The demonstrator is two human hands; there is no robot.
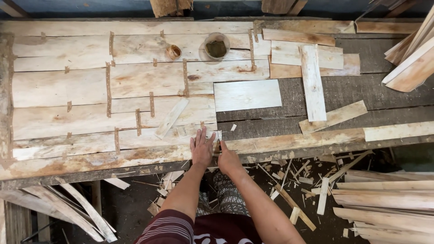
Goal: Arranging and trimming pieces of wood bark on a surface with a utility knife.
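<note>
A large sheet of joined veneer strips (113, 95) is lying across the left and middle of the rough wooden workbench (361, 90), its pieces held together by short brown tape patches (108, 90). The left hand (201, 147) is pressing flat on the sheet's near right corner, fingers spread and open, gripping nothing. The right hand (228, 158) is sitting just beside it at the bench's front edge, touching the left hand's side; it is curled around something small at the sheet's edge, but what it is pinching is too small to tell.

A loose narrow strip (171, 118) is lying tilted on the sheet, just beyond the left hand. A pale rectangular veneer piece (247, 95) is resting against the sheet's right edge, farther back. Near the far side of the sheet a small roll of brown tape (173, 52) is sitting beside a round cup (216, 46) with dark contents.

To the right, several loose veneer offcuts (312, 81) are lying overlapped on the bare bench, one long piece upright across the others. A stack of veneer sheets (411, 63) is leaning in at the far right. Below the bench, wood scraps (294, 180) are littering the dark floor, and more long strips (384, 199) are piling up at the lower right.
</note>
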